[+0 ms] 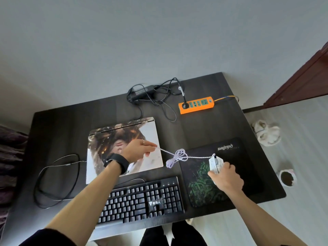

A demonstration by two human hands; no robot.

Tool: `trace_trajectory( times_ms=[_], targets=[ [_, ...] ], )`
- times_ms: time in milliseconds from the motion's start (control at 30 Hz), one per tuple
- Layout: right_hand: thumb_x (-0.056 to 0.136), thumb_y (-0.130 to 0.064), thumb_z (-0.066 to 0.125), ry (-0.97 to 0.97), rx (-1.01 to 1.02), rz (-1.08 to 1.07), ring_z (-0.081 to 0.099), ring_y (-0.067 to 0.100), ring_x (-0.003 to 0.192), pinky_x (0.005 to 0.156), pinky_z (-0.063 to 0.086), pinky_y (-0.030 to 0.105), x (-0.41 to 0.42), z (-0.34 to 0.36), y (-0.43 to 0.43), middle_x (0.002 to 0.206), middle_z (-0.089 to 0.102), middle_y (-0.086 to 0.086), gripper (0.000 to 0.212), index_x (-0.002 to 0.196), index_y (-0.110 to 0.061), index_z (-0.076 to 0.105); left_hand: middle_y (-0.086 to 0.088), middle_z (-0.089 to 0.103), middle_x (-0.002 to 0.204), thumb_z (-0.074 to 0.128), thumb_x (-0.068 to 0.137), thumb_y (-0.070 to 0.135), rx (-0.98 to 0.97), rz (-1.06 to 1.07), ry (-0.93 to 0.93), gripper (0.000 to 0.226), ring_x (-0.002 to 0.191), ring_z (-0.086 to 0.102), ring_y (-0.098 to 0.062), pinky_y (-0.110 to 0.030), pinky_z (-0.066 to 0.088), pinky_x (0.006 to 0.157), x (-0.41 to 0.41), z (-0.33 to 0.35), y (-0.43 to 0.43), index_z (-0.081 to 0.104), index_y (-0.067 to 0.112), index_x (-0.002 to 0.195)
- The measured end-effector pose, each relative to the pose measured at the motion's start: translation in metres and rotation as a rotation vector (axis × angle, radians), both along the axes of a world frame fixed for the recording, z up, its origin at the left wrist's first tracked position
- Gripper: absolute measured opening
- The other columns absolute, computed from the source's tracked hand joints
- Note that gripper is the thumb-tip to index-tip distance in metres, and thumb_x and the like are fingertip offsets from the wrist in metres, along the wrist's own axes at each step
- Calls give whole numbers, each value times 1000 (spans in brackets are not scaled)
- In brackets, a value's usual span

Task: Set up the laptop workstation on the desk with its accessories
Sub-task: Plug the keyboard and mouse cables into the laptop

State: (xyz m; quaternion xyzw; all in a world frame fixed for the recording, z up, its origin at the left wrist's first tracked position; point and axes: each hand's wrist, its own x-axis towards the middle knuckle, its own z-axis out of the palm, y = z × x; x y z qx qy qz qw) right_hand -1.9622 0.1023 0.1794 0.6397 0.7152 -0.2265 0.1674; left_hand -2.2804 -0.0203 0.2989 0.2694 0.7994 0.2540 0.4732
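Note:
A closed laptop (110,139) with a printed picture on its lid lies mid-desk. My left hand (140,150) hovers over its right part and pinches the end of a white braided mouse cable (179,156), which hangs in a tangled bundle between my hands. My right hand (226,176) grips the white mouse (213,163) over the black and green mouse pad (200,190). A black keyboard (142,199) lies at the desk's front edge. The laptop's black power brick (142,94) and its cords sit at the back.
An orange power strip (196,104) with one plug in it sits at the back right of the dark desk (58,125). A black cable loop (56,178) lies left of the laptop. White cloth (266,134) and a cup (286,178) are on the floor at right.

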Motion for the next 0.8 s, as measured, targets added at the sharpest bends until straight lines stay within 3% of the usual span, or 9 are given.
trace_trajectory(
  times_ms=[167, 300, 367, 433, 533, 600, 667, 733, 800],
  targets=[
    [83, -65, 59, 1, 41, -67, 61, 30, 98, 70, 42, 35, 12, -2, 3, 118, 51, 7, 73, 129, -11, 44, 10, 66, 57, 66, 91, 36, -151, -206, 279, 21, 42, 50, -2, -19, 43, 55, -23, 12, 1, 76, 17, 90],
    [82, -64, 59, 15, 26, -88, 60, 33, 104, 73, 44, 37, 15, -7, 6, 122, 51, 9, 74, 131, -10, 43, 11, 68, 68, 59, 92, 44, -200, -311, 445, 27, 76, 66, -11, -26, 48, 81, -17, 12, 4, 73, 24, 104],
    [82, -61, 60, 4, 30, -115, 58, 35, 110, 84, 49, 42, 15, -10, 2, 127, 51, 11, 73, 133, -11, 43, 2, 73, 83, 57, 94, 41, -201, -336, 467, 29, 88, 67, -18, -27, 47, 86, -8, 12, 8, 72, 21, 108],
    [83, -53, 63, -28, 79, -129, 50, 38, 124, 98, 47, 49, 13, -8, -6, 138, 47, 14, 74, 141, -12, 39, -1, 75, 88, 57, 96, 36, -207, -380, 441, 26, 85, 65, -16, -23, 44, 81, 3, 11, 13, 74, 19, 107],
    [83, -42, 69, 135, 177, -99, 45, 36, 134, 105, 42, 51, 1, 4, -23, 142, 50, 12, 72, 144, -15, 42, 9, 70, 70, 57, 97, 33, -188, -385, 307, 28, 74, 62, -8, -19, 46, 78, 17, 5, 23, 76, 15, 105],
    [91, -43, 66, 452, 14, -159, 62, 24, 114, 95, 49, 41, -21, 24, -36, 118, 69, 1, 59, 140, -13, 50, 15, 66, 64, 56, 97, 30, -175, -362, 192, 27, 56, 56, 2, -15, 48, 64, 26, 1, 27, 77, 14, 104],
    [96, -47, 61, 755, -415, -442, 71, 13, 85, 76, 51, 31, -54, 51, -45, 91, 77, -5, 44, 124, -13, 64, 11, 70, 67, 52, 98, 26, -188, -434, 130, 26, 51, 54, 1, -13, 43, 54, 39, -1, 28, 77, 18, 103],
    [98, -45, 62, 909, -780, -700, 65, 13, 70, 64, 44, 27, -81, 63, -52, 89, 78, -1, 36, 107, -11, 72, 10, 73, 71, 48, 97, 31, -219, -552, 126, 27, 54, 57, -4, -17, 44, 59, 54, -5, 24, 74, 24, 103],
    [97, -27, 65, 1020, -852, -823, 53, 12, 61, 58, 36, 25, -97, 60, -55, 82, 71, 5, 22, 94, -7, 73, 9, 74, 73, 48, 97, 36, -219, -566, 136, 27, 51, 57, -3, -19, 45, 62, 62, -11, 18, 72, 24, 100]
  ],
)
